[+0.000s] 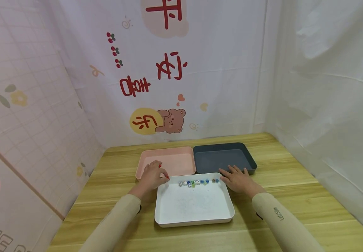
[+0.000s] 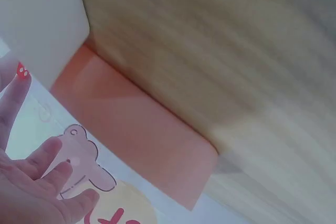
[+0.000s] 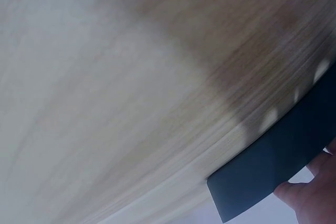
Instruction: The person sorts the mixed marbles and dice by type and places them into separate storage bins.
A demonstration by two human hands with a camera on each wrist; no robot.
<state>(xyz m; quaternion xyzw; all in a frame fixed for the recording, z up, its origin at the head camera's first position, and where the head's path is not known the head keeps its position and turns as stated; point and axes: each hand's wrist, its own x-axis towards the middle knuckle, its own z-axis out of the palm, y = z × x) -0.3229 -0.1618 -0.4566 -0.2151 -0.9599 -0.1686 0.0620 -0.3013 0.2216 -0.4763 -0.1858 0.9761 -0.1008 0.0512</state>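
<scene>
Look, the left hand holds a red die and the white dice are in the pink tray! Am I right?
No, the white dice are in the white tray, not the pink tray; the head view shows it. The left hand holds a red die.

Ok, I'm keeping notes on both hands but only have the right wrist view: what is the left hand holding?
Observer: The left hand holds a red die with white spots at its fingertips.
Operator: My view shows a dark tray by the right hand. What sits beside that tray?
Observer: In the head view, a pink tray stands directly to its left.
Operator: And on the near side of those two?
Observer: A white tray, with white dice and blue and green marbles strung out loosely along its far side.
</scene>
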